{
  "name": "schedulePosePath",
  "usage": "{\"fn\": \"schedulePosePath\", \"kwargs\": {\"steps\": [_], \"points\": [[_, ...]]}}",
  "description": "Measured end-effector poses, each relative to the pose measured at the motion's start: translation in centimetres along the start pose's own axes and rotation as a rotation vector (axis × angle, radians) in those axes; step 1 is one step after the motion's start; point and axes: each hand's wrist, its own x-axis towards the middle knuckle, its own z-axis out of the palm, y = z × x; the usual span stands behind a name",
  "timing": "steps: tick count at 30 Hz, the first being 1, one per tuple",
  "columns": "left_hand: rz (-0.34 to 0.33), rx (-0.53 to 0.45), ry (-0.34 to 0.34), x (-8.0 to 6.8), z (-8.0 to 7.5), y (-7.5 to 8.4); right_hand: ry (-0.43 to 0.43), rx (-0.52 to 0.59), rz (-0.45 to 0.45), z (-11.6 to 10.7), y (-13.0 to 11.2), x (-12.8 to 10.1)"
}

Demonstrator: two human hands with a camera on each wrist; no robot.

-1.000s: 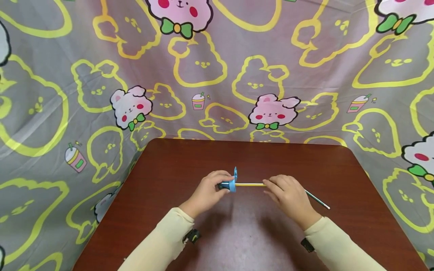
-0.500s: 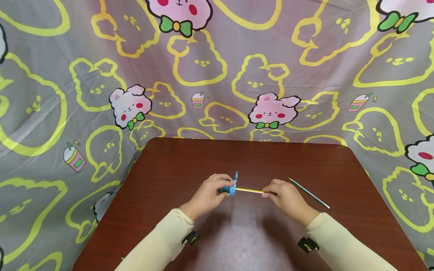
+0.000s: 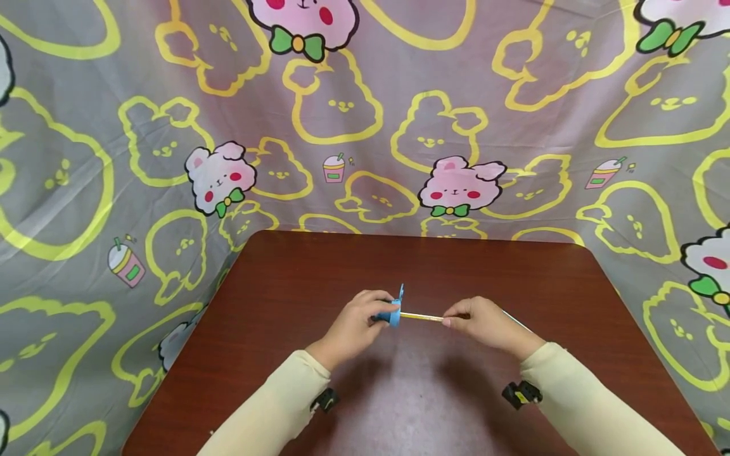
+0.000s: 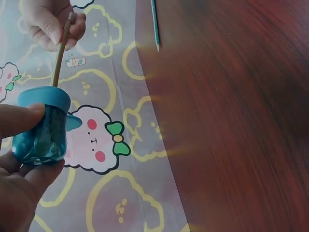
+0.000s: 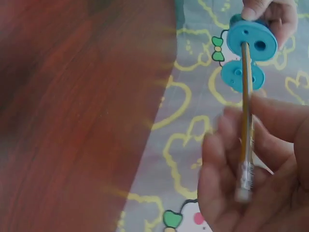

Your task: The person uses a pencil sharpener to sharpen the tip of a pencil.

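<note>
Pencil [image 3: 422, 316] in sharpener [image 3: 391, 313], mid-table [image 3: 319, 272].

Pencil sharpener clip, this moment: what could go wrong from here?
The yellow pencil is pinched only at its far end by the right hand, so sideways pressure might snap its tip inside the blue sharpener. The sharpener's flip lid hangs open. The left hand holds the sharpener above the table, so shavings could spill.

Yellow pencil [image 3: 422, 316] (level) in blue sharpener [image 3: 391, 311]
</note>
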Motion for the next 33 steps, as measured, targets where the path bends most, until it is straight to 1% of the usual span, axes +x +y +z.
{"fn": "schedulePosePath", "kwargs": {"steps": [3,5,8,11,14,18,20,22,23,25,27,28,30,32,33], "points": [[-0.045,-0.044,0.006,0.1,0.0,-0.1,0.137,-0.161,-0.046,0.4,-0.6,-0.2],[-0.065,-0.069,0.009,0.1,-0.1,-0.1,0.246,-0.254,-0.097,0.7,-0.8,-0.3],[-0.080,-0.090,0.013,0.2,-0.3,-0.1,0.416,-0.388,-0.249,1.2,-0.8,-0.5],[-0.101,-0.116,0.020,0.2,-0.5,0.0,0.558,-0.477,-0.430,1.6,-0.5,-0.6],[-0.118,-0.149,0.034,0.3,-0.7,0.1,0.656,-0.528,-0.587,2.1,-0.1,-0.5],[-0.122,-0.178,0.037,0.4,-0.8,0.2,0.771,-0.582,-0.741,2.7,0.2,-0.4],[-0.117,-0.190,0.029,0.3,-0.8,0.4,0.821,-0.605,-0.791,2.8,0.2,-0.3],[-0.116,-0.198,0.020,0.3,-0.7,0.5,0.842,-0.624,-0.811,2.8,0.0,-0.3],[-0.114,-0.199,0.017,0.2,-0.7,0.5,0.837,-0.626,-0.808,2.8,0.0,-0.4],[-0.104,-0.184,0.013,0.2,-0.7,0.6,0.791,-0.602,-0.767,2.7,-0.2,-0.6],[-0.080,-0.150,0.008,0.1,-0.6,0.6,0.712,-0.551,-0.702,2.6,-0.3,-0.7],[-0.061,-0.129,0.004,0.1,-0.6,0.6,0.662,-0.512,-0.655,2.5,-0.3,-0.8],[-0.021,-0.081,-0.008,0.0,-0.5,0.6,0.521,-0.394,-0.538,2.3,-0.4,-1.0],[0.018,-0.044,-0.022,0.0,-0.4,0.5,0.329,-0.224,-0.384,2.0,-0.4,-1.0],[0.034,-0.030,-0.029,0.0,-0.4,0.5,0.222,-0.117,-0.287,1.7,-0.5,-1.0]]}}
